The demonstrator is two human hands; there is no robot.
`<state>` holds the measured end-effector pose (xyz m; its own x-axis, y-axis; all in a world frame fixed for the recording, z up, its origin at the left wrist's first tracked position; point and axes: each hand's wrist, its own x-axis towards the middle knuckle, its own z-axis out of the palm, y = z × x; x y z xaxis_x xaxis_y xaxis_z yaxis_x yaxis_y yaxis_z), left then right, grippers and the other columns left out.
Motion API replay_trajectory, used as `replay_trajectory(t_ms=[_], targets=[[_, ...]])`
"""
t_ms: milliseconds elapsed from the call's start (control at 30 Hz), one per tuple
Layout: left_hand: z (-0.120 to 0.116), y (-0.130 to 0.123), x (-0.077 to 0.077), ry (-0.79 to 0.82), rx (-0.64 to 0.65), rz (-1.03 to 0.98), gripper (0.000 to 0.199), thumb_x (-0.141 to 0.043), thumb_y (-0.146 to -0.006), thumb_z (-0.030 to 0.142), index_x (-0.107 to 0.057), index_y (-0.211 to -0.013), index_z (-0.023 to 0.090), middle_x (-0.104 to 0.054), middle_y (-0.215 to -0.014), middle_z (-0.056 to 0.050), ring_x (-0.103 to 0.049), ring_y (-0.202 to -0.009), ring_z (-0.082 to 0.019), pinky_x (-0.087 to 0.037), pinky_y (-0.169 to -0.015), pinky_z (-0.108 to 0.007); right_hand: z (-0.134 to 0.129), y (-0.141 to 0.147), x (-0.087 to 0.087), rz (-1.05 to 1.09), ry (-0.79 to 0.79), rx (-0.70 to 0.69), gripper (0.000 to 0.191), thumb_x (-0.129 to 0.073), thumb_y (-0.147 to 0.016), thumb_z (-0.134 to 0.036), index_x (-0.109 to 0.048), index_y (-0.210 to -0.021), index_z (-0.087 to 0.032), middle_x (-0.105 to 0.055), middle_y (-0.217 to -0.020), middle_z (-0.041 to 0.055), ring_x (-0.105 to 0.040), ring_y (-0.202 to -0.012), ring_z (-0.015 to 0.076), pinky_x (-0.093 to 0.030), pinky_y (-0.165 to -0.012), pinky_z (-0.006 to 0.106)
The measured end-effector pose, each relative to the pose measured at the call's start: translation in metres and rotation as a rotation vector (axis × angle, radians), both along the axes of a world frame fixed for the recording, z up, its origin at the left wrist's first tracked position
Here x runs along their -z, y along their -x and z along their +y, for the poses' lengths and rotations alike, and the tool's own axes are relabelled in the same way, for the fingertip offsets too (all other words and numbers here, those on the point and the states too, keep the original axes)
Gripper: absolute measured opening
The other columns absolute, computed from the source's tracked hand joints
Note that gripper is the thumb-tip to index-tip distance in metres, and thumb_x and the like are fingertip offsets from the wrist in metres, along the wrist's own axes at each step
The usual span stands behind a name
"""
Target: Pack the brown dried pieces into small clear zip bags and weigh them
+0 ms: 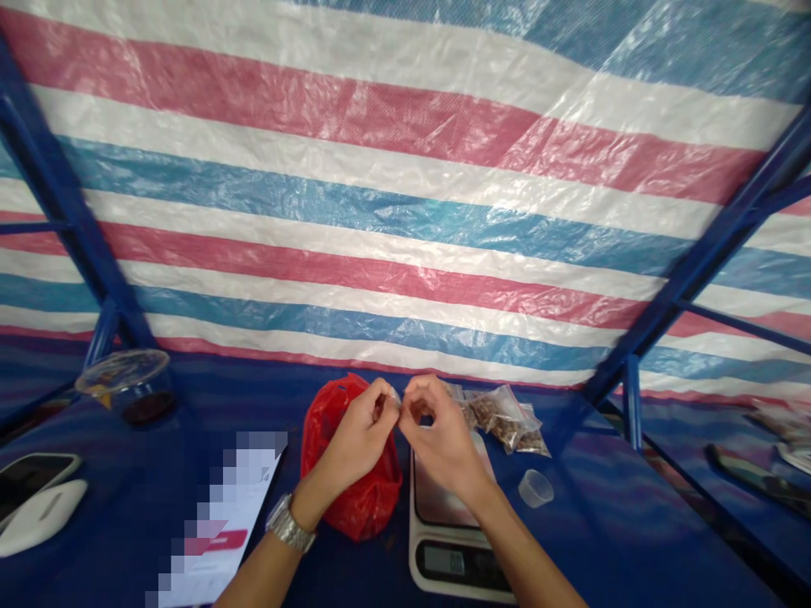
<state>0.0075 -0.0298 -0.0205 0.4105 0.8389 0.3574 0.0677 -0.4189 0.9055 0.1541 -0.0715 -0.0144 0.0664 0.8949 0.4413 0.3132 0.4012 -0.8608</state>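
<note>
My left hand (362, 432), with a metal watch (290, 523) on its wrist, is closed in a pinch above a red plastic bag (361, 507). My right hand (440, 435) is also curled, thumb and fingers together, over a kitchen scale (437, 494). The fingertips of both hands meet or nearly meet. A pale, shiny bit shows between them, too small to name. Behind my right hand lie several clear zip bags (500, 414) of brown dried pieces. A small clear plastic cup (536, 488) sits to the right of the scale.
On the left are a clear plastic tub (143, 393) with dark contents, a phone (31, 477), a white rounded case (41, 517) and a tablet (234, 540) with a lit screen. Blue metal posts (672, 287) and striped sheeting (405, 203) stand behind the blue table (608, 540).
</note>
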Motion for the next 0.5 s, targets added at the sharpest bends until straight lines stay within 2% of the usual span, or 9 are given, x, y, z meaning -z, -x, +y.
replay_trajectory(t_ms=[100,200,300,433,500], targets=[[0.0,0.0,0.004,-0.065,-0.039,0.066,0.02,-0.045,-0.096,0.026,-0.044,-0.077,0.023,-0.051,-0.076,0.003,-0.049,-0.072,-0.015,-0.04,-0.068,-0.027,-0.003,0.007,0.002,-0.195,-0.089,0.128,0.011,-0.058,-0.085,-0.019,-0.055,-0.094,-0.024,-0.062,-0.081,-0.0014,-0.059,-0.072,0.0172,-0.047,-0.069,0.029],[0.003,0.003,0.005,-0.103,-0.072,0.138,0.019,-0.047,-0.092,0.023,-0.04,-0.074,0.024,-0.048,-0.073,0.004,-0.044,-0.068,-0.015,-0.035,-0.063,-0.028,-0.003,0.006,0.002,-0.28,-0.133,0.239,0.011,-0.054,-0.087,-0.018,-0.056,-0.096,-0.024,-0.064,-0.085,0.0008,-0.061,-0.076,0.0195,-0.047,-0.072,0.031],[0.008,0.009,0.002,-0.06,-0.093,0.101,0.018,-0.046,-0.093,0.027,-0.042,-0.075,0.024,-0.048,-0.071,0.004,-0.046,-0.066,-0.015,-0.036,-0.063,-0.027,-0.001,0.001,0.002,-0.233,-0.092,0.238,0.008,-0.056,-0.095,-0.028,-0.058,-0.101,-0.024,-0.068,-0.086,0.002,-0.063,-0.075,0.0203,-0.048,-0.073,0.033],[0.015,0.019,-0.007,0.008,-0.134,-0.037,0.02,-0.045,-0.093,0.033,-0.045,-0.075,0.024,-0.051,-0.069,0.004,-0.049,-0.066,-0.015,-0.04,-0.066,-0.027,0.003,-0.003,0.01,-0.135,-0.027,0.231,0.028,-0.056,-0.099,-0.044,-0.061,-0.117,-0.023,-0.071,-0.102,0.0072,-0.067,-0.081,0.022,-0.052,-0.078,0.037],[0.017,0.023,-0.01,0.011,-0.125,-0.066,0.018,-0.046,-0.09,0.033,-0.046,-0.074,0.023,-0.053,-0.071,0.004,-0.05,-0.068,-0.015,-0.041,-0.068,-0.027,0.006,-0.003,0.017,-0.094,0.039,0.164,0.036,-0.056,-0.099,-0.048,-0.059,-0.125,-0.023,-0.072,-0.106,0.0084,-0.069,-0.083,0.0228,-0.054,-0.08,0.038]])
